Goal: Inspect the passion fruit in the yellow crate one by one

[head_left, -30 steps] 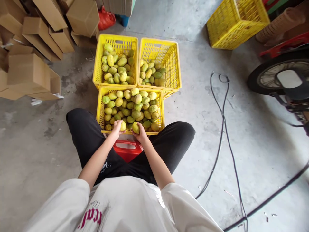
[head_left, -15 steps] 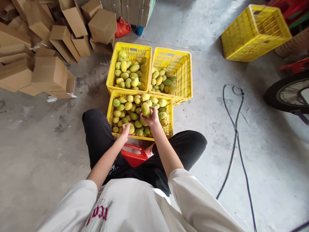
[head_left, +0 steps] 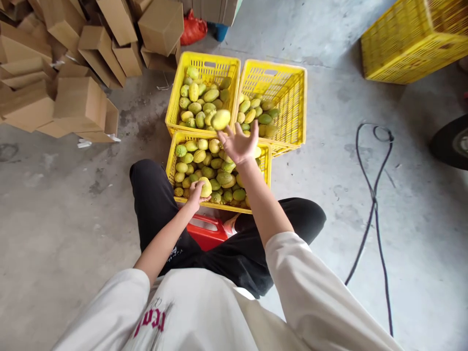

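Observation:
My left hand (head_left: 196,193) is closed round a yellow-green melon (head_left: 205,187) above the front edge of the near yellow crate (head_left: 267,181). Fingers spread, my right hand (head_left: 240,146) is stretched out over the far side of that crate. Just beyond its fingertips a second melon (head_left: 221,120) is in the air, apart from the hand, by the rim of the back left crate (head_left: 171,109). That crate holds many melons of the same kind. Beside it the back right crate (head_left: 302,105) has fewer, gathered at its left side.
Cardboard boxes (head_left: 82,105) are heaped at the left, near a red bag (head_left: 193,29). Between my legs is a red plastic stool (head_left: 206,233). A black cable (head_left: 373,195) lies on the floor at the right. Another yellow crate (head_left: 395,46) and a wheel (head_left: 451,141) are farther right.
My right hand has moved from the near crate forward, opened and let go of its melon, which has left the fingers towards the back left crate. My left hand still holds its melon.

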Tool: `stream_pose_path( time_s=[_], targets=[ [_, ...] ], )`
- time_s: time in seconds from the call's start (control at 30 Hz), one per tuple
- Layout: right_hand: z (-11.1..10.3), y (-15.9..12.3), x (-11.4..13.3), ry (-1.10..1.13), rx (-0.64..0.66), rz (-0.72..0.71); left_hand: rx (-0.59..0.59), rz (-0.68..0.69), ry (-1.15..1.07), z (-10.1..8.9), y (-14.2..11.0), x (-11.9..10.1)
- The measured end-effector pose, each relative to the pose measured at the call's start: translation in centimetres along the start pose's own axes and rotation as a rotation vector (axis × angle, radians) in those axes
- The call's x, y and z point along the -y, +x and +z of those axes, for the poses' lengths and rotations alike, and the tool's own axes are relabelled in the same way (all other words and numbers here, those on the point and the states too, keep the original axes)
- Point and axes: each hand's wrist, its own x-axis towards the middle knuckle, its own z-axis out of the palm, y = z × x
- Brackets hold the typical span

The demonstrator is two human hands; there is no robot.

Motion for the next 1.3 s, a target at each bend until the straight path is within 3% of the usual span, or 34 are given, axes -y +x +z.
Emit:
stream_pose_path(
  time_s=[0.03, 0.1, 0.2, 0.27, 0.3, 0.37, 0.43, 0.5, 0.53, 0.6, 0.7, 0.73, 0.8, 0.87, 0.93, 1.03, 1.17, 1.3],
  targets=[
    [-0.1, -0.5, 0.1, 0.022, 0.055, -0.084, -0.009, 0.02, -0.022, 0.0, -0.2, -0.2],
    [-1.4, -2.7, -0.5, 0.108, -0.011, -0.17, -0.003, 0.073, -0.081, 0.1, -0.6, -0.7],
    [-5.3, -7.6, -2.7, 0.135, -0.381, -0.022, 0.046, 0.122, -0.174, 1.6, -0.6, -2.5],
    [-8.2, -10.5, -4.4, 0.172, -0.672, 0.141, 0.099, 0.144, -0.213, 4.2, -0.4, -4.4],
    [-9.3, -11.6, -5.1, 0.171, -0.74, 0.177, 0.157, 0.179, -0.224, 6.0, -0.3, -5.6],
    [-10.8, -13.0, -5.8, 0.169, -0.805, 0.211, 0.333, 0.235, -0.219, 10.3, -0.5, -8.2],
    [-11.1, -13.4, -5.7, 0.15, -0.79, 0.198, 0.534, 0.32, -0.184, 14.3, -1.3, -10.8],
    [-10.8, -13.2, -5.3, 0.103, -0.738, 0.165, 0.633, 0.405, -0.151, 16.6, -2.4, -12.8],
    [-10.5, -13.0, -5.1, 0.065, -0.708, 0.145, 0.667, 0.45, -0.12, 16.7, -3.0, -13.5],
    [-10.3, -12.8, -4.9, -0.05, -0.662, 0.114, 0.718, 0.521, -0.032, 14.7, -3.5, -13.7],
    [-10.9, -12.6, -5.8, -0.328, -0.651, 0.107, 0.684, 0.534, 0.223, 8.0, -2.6, -11.6],
    [-11.3, -12.6, -6.3, -0.452, -0.657, 0.115, 0.578, 0.534, 0.392, 5.4, -2.1, -10.3],
    [-12.0, -12.5, -7.5, -0.74, -0.651, 0.132, 0.318, 0.471, 0.996, 1.0, -1.5, -7.3],
    [-12.4, -12.5, -8.7, -1.061, -0.58, 0.152, 0.179, 0.339, 1.275, -1.8, -1.5, -4.1],
    [-12.4, -12.6, -9.6, -1.366, -0.432, 0.207, 0.134, 0.252, 1.605, -2.6, -1.8, -1.4],
    [-12.3, -13.1, -10.3, -1.723, -0.169, 0.346, 0.166, 0.239, 1.881, -2.2, -1.9, 0.6],
    [-12.4, -13.5, -9.9, -2.018, 0.104, 0.436, 0.258, 0.219, 2.087, -1.5, -0.4, 0.2],
    [-12.8, -13.4, -9.7, -2.186, 0.236, 0.448, 0.318, 0.218, 2.176, -1.5, 1.2, 0.2]
  ],
)
